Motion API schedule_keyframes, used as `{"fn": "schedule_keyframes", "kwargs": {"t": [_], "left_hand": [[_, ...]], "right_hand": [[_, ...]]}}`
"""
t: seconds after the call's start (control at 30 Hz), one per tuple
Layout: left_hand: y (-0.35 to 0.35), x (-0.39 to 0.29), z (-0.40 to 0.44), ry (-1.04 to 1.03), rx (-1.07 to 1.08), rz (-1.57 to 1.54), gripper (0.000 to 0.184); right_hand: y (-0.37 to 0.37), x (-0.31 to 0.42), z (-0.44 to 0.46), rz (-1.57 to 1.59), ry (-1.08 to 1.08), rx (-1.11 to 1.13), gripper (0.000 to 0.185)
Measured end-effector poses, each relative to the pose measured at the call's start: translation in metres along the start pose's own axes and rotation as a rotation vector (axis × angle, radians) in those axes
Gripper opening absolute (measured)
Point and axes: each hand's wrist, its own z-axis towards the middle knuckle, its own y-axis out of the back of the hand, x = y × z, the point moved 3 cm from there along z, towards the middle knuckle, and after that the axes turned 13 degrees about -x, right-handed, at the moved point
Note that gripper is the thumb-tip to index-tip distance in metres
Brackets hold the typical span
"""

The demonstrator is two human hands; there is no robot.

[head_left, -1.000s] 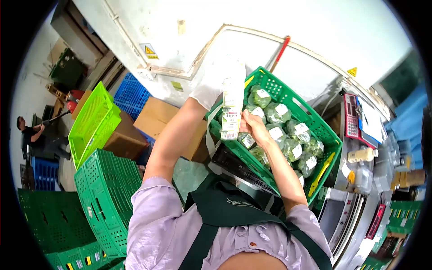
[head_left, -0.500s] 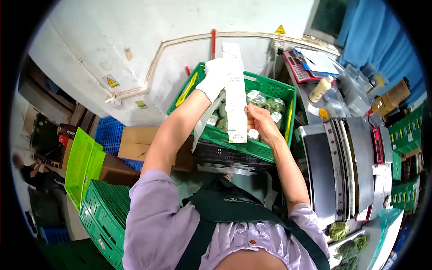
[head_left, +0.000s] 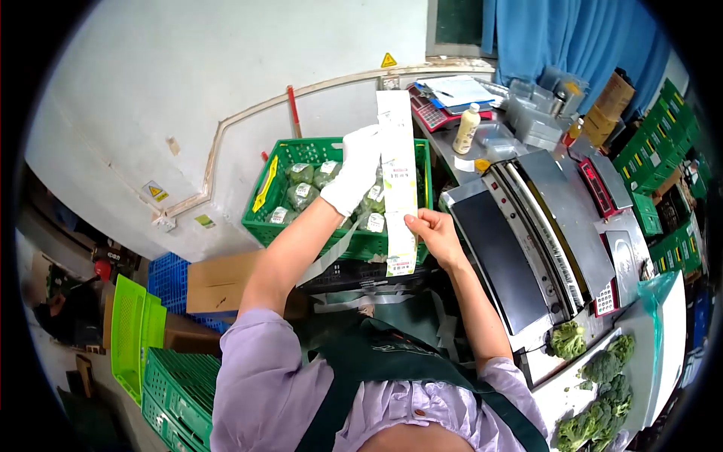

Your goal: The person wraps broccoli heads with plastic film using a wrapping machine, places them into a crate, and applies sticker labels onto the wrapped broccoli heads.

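Note:
A long white strip of printed labels (head_left: 400, 177) stretches upright in front of me, between my two hands. My left hand (head_left: 358, 172), in a white glove, is closed on its left edge near the upper part. Lower down, my bare right hand (head_left: 438, 235) pinches the right edge between thumb and fingers. A paler strip (head_left: 331, 258) trails down from beneath my left forearm. Behind the labels stands a green crate (head_left: 263, 232) holding several plastic-wrapped broccoli heads (head_left: 303, 197) with white labels on them. My hands and the strip cover part of the crate.
To the right, a wrapping machine (head_left: 489, 248) stands by a bench with a bottle (head_left: 467, 129), a red scale (head_left: 431, 113) and clear plastic containers (head_left: 538, 120). Loose broccoli (head_left: 602, 407) lies at lower right. Cardboard boxes (head_left: 222, 282) and green crates (head_left: 177, 384) are at left.
My view has turned to the right, so more of the bench and loose broccoli shows. The label strip sits lower in view, both hands still on it.

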Motion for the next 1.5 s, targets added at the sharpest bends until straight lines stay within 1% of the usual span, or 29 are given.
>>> {"fn": "schedule_keyframes", "kwargs": {"t": [0.1, 0.17, 0.27, 0.37, 0.4, 0.47, 0.57, 0.67, 0.7, 0.73, 0.83, 0.87, 0.93, 0.97, 1.03, 1.07, 1.1, 1.13, 1.17, 1.2, 1.23, 1.27, 1.3, 1.33, 1.37, 1.4, 1.43, 1.47, 1.5], "left_hand": [[-0.017, 0.0, -0.012, 0.02, 0.029, 0.061, 0.015], [-0.03, -0.005, -0.028, 0.235, 0.007, -0.066, 0.016], [-0.037, 0.0, -0.038, 0.245, 0.07, -0.021, 0.017], [-0.044, 0.013, -0.046, 0.268, 0.109, -0.052, 0.019], [-0.049, 0.009, -0.052, 0.272, 0.116, -0.052, 0.019], [-0.061, -0.002, -0.068, 0.344, 0.123, -0.05, 0.019], [-0.069, 0.012, -0.075, 0.36, 0.124, 0.022, 0.019], [-0.077, 0.023, -0.084, 0.405, 0.141, 0.053, 0.019], [-0.08, 0.028, -0.085, 0.416, 0.153, 0.034, 0.018], [-0.083, 0.033, -0.087, 0.429, 0.166, 0.015, 0.018], [-0.088, 0.051, -0.089, 0.48, 0.2, 0.015, 0.02], [-0.089, 0.057, -0.09, 0.496, 0.207, 0.02, 0.021], [-0.091, 0.066, -0.093, 0.536, 0.244, 0.028, 0.022], [-0.093, 0.07, -0.095, 0.575, 0.256, 0.033, 0.022], [-0.098, 0.073, -0.099, 0.642, 0.283, 0.032, 0.024], [-0.096, 0.085, -0.098, 0.656, 0.299, 0.017, 0.022], [-0.096, 0.091, -0.103, 0.618, 0.351, 0.041, 0.02], [-0.094, 0.09, -0.111, 0.577, 0.398, 0.065, 0.019], [-0.094, 0.085, -0.122, 0.507, 0.504, 0.101, 0.018], [-0.097, 0.075, -0.141, 0.674, 0.527, 0.001, 0.017], [-0.093, 0.087, -0.16, 0.827, 0.561, -0.01, 0.016], [-0.084, 0.103, -0.173, 0.673, 0.705, 0.173, 0.016], [-0.076, 0.116, -0.184, 0.481, 0.792, 0.25, 0.018], [-0.066, 0.13, -0.191, 0.222, 0.847, 0.365, 0.02], [-0.062, 0.133, -0.195, 0.136, 0.852, 0.374, 0.02], [-0.058, 0.134, -0.196, 0.05, 0.855, 0.384, 0.02], [-0.05, 0.141, -0.195, 0.229, 0.96, 0.488, 0.029], [-0.049, 0.143, -0.194, 0.235, 0.964, 0.485, 0.029], [-0.05, 0.135, -0.19, 0.048, 0.83, 0.45, 0.036]], "right_hand": [[0.02, 0.0, -0.014, -0.021, 0.008, -0.041, 0.022], [0.031, -0.001, -0.023, -0.031, 0.005, -0.045, 0.022], [0.041, 0.003, -0.038, -0.022, -0.009, -0.069, 0.022], [0.053, -0.001, -0.049, -0.035, -0.019, -0.069, 0.021], [0.057, -0.005, -0.052, -0.03, -0.022, -0.069, 0.022], [0.068, -0.014, -0.057, -0.021, -0.027, -0.068, 0.022], [0.081, -0.006, -0.072, -0.048, -0.062, -0.083, 0.023], [0.096, -0.007, -0.082, -0.092, -0.085, -0.096, 0.024], [0.1, -0.003, -0.086, -0.145, -0.125, -0.095, 0.028], [0.105, -0.002, -0.089, -0.141, -0.137, -0.11, 0.028], [0.117, -0.007, -0.094, -0.283, -0.126, -0.123, 0.029], [0.12, -0.007, -0.096, -0.302, -0.105, -0.11, 0.03], [0.123, 0.008, -0.103, -0.497, -0.074, -0.125, 0.036], [0.128, 0.004, -0.105, -0.539, -0.097, -0.121, 0.042], [0.13, 0.003, -0.111, -0.525, -0.097, -0.167, 0.044], [0.132, 0.004, -0.113, -0.516, -0.076, -0.189, 0.047], [0.137, 0.002, -0.116, -0.576, -0.07, -0.244, 0.053], [0.141, 0.002, -0.12, -0.598, -0.01, -0.318, 0.056], [0.143, 0.0, -0.123, -0.404, 0.012, -0.424, 0.058], [0.146, -0.002, -0.126, -0.209, 0.04, -0.527, 0.061], [0.15, -0.001, -0.127, -0.048, 0.072, -0.546, 0.066], [0.151, 0.0, -0.128, 0.042, 0.124, -0.613, 0.067], [0.147, 0.004, -0.129, -0.064, 0.126, -0.637, 0.061], [0.143, 0.008, -0.13, -0.171, 0.127, -0.66, 0.056], [0.142, -0.003, -0.132, -0.205, 0.006, -0.692, 0.04], [0.135, -0.005, -0.133, -0.317, -0.019, -0.762, 0.026], [0.129, -0.007, -0.134, -0.36, -0.06, -0.78, 0.025], [0.125, -0.009, -0.134, -0.405, -0.101, -0.798, 0.025], [0.119, -0.014, -0.135, -0.437, -0.065, -0.832, 0.023]]}}
